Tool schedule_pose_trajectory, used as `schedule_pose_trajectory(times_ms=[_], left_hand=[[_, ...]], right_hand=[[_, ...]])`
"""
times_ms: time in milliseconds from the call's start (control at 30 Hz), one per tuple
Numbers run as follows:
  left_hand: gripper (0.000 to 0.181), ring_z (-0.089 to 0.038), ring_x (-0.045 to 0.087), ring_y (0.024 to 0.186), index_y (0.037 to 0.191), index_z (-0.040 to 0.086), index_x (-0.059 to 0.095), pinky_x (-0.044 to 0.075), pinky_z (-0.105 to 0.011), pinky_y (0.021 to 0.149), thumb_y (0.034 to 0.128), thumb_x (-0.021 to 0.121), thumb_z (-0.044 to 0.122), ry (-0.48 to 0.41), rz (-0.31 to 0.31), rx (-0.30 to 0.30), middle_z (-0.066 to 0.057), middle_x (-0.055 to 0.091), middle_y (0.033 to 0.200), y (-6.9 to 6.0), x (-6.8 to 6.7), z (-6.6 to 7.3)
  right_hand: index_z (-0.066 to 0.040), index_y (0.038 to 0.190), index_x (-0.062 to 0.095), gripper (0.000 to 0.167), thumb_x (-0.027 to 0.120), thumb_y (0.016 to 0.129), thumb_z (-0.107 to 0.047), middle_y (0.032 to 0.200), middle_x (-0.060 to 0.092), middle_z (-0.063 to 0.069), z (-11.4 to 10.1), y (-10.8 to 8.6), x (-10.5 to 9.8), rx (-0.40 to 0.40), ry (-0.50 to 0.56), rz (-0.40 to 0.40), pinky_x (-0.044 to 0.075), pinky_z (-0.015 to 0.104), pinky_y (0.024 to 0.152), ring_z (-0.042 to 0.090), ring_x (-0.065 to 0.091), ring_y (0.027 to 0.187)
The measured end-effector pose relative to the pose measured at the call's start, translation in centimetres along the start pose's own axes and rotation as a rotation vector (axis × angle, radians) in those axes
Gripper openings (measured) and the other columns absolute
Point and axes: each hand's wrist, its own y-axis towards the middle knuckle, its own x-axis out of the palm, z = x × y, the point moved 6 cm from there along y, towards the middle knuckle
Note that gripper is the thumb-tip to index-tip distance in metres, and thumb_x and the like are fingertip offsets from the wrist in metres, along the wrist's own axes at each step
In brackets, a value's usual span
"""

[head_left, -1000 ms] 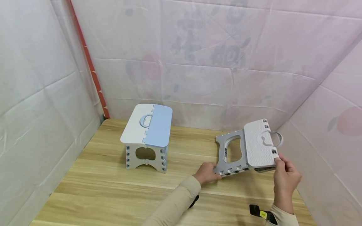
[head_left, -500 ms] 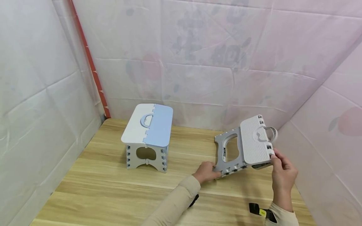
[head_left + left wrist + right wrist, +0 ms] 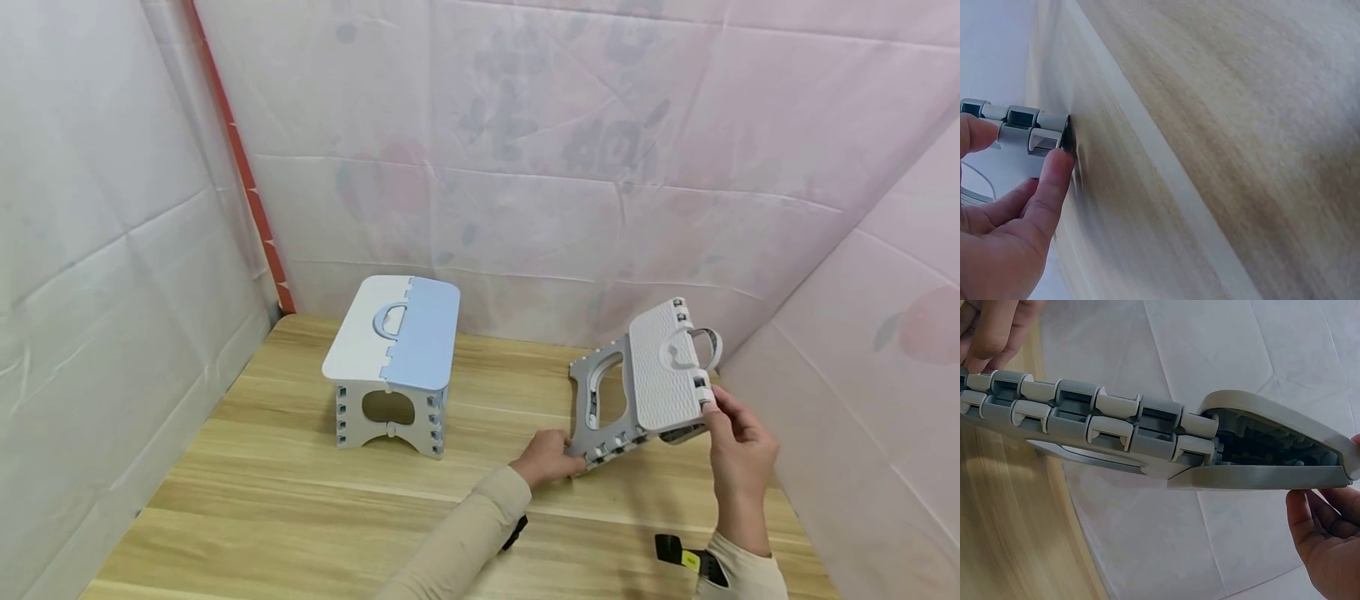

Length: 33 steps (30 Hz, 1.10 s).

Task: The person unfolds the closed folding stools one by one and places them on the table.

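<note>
A grey and white folding stool (image 3: 663, 367), partly folded, tilts up from the right part of the table. Its textured white seat (image 3: 1272, 478) is bent into a narrow wedge in the right wrist view, and a loop handle (image 3: 708, 350) sticks out at the far edge. My left hand (image 3: 546, 458) grips the grey leg panel (image 3: 583, 417) by its lower corner, close to the tabletop; thumb and fingers sit on either side of the hinged edge in the left wrist view. My right hand (image 3: 742, 454) pinches the seat's raised outer edge near the corner.
A second folding stool (image 3: 393, 333), with a white and light blue top, stands unfolded on the wooden table (image 3: 300, 508) to the left. Sheet-covered walls (image 3: 525, 217) close in the back and both sides. A red strip (image 3: 240, 158) runs down the back left corner.
My right hand has moved left and slightly up, bringing the stool's seat end with it, so the stool tilts more steeply. My left hand stays at the lower corner.
</note>
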Motion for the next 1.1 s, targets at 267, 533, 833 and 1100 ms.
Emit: schedule_pose_trajectory(times_ms=[267, 533, 833, 1100], left_hand=[[0.044, -0.008, 0.055, 0.069, 0.102, 0.000, 0.066, 0.046, -0.020, 0.063, 0.0692, 0.075, 0.027, -0.014, 0.010, 0.009, -0.003, 0.066, 0.081, -0.2, -0.1, 0.0], [0.039, -0.009, 0.055, 0.068, 0.098, 0.001, 0.067, 0.046, -0.021, 0.061, 0.0695, 0.074, 0.026, -0.037, 0.005, -0.007, -0.003, 0.065, 0.080, -0.4, -0.2, -0.3], [0.035, -0.009, 0.054, 0.069, 0.096, -0.001, 0.066, 0.046, -0.020, 0.061, 0.0715, 0.074, 0.023, -0.068, 0.002, -0.011, -0.003, 0.064, 0.081, -0.6, -0.4, -0.3], [0.030, -0.008, 0.051, 0.063, 0.094, 0.000, 0.065, 0.044, -0.021, 0.057, 0.0737, 0.074, 0.020, -0.139, -0.008, -0.025, 0.001, 0.060, 0.074, -0.9, -0.5, -0.5]], right_hand=[[0.006, 0.108, 0.066, 0.024, 0.062, 0.085, -0.001, 0.086, 0.066, -0.006, -1.0, -0.1, 0.9, -0.052, -0.083, -0.048, 0.043, 0.009, 0.062, 0.005, 0.058, 0.073], [0.006, 0.110, 0.065, 0.025, 0.061, 0.086, -0.002, 0.088, 0.064, -0.009, -1.6, -0.3, 2.1, -0.120, -0.179, -0.103, 0.043, 0.010, 0.061, 0.004, 0.057, 0.074], [0.008, 0.109, 0.064, 0.024, 0.060, 0.086, 0.000, 0.090, 0.063, -0.009, -2.3, -0.6, 3.9, -0.214, -0.183, -0.155, 0.044, 0.011, 0.064, 0.006, 0.057, 0.078], [0.009, 0.109, 0.064, 0.025, 0.060, 0.085, 0.002, 0.089, 0.063, -0.006, -2.7, -1.1, 5.1, -0.232, -0.132, -0.186, 0.045, 0.011, 0.065, 0.006, 0.058, 0.078]])
